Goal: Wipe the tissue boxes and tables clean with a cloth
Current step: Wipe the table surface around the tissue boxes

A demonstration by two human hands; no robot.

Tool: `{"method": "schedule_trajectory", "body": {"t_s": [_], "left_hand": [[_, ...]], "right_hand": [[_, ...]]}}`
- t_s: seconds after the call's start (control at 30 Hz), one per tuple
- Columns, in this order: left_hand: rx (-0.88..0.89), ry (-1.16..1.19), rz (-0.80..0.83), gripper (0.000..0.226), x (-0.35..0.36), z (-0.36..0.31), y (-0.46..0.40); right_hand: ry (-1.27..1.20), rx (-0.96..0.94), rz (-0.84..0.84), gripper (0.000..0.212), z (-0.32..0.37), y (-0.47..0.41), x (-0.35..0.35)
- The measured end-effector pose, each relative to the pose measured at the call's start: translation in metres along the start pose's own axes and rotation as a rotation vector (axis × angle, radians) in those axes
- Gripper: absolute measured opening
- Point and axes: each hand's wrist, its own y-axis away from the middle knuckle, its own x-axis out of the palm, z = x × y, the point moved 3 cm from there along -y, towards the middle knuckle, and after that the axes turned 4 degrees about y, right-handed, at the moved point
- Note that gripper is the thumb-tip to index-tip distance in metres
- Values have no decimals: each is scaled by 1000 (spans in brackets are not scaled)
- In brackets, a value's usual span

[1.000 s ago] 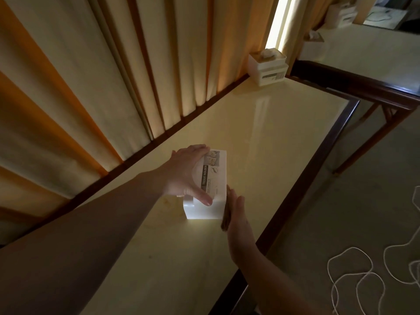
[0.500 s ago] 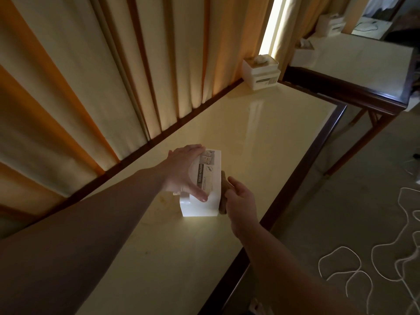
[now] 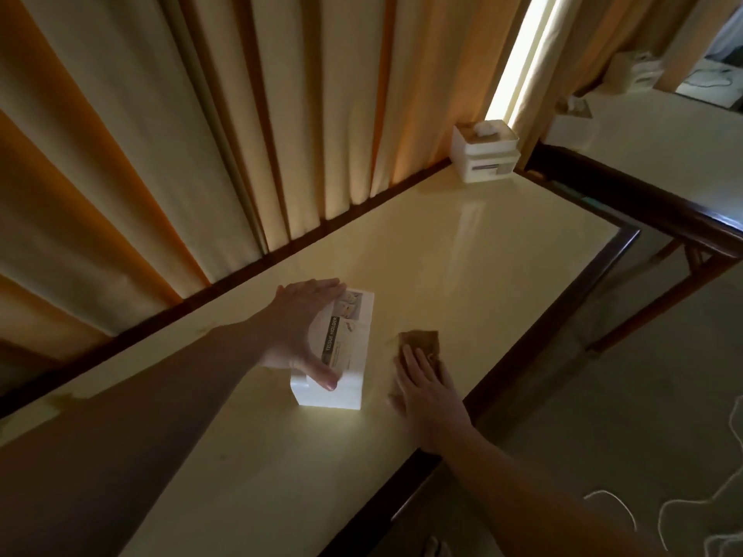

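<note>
A white tissue box with a printed label lies on the cream table. My left hand grips it from the top, thumb across the near end and fingers over the far edge. Just right of the box a brown cloth lies flat on the table. My right hand presses down on the cloth's near part with straight fingers. A second white tissue box stands at the table's far corner beside the curtain.
Tan curtains hang along the table's left side. A dark wooden rim edges the table on the right. A second table beyond holds more tissue boxes. White cord lies on the floor at lower right.
My right hand has left the side of the tissue box and now presses the cloth flat on the table to its right. My left hand keeps its hold on the box.
</note>
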Motion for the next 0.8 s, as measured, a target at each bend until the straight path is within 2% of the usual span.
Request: {"method": "schedule_trajectory", "body": {"t_s": [0.13, 0.27, 0.37, 0.5, 0.57, 0.73, 0.8], "left_hand": [[-61, -63, 43, 152, 0, 1, -1], [-121, -111, 61, 154, -3, -6, 2], [-197, -51, -44, 153, -2, -11, 16], [-299, 7, -236, 143, 11, -14, 43], [-381, 64, -344, 139, 22, -12, 55], [-653, 154, -540, 140, 55, -10, 78], [-814, 129, -541, 132, 70, -13, 86]], "right_hand": [[-11, -21, -24, 81, 2, -3, 0], [-85, -20, 36, 96, 0, -10, -13], [-143, -51, -4, 94, -4, -21, -37], [-291, -75, -76, 77, -7, -40, -87], [-388, -126, -96, 78, -1, -49, -114], [-501, -231, -16, 84, 24, -67, -153], [-511, -241, -8, 78, 29, -73, -155]]}}
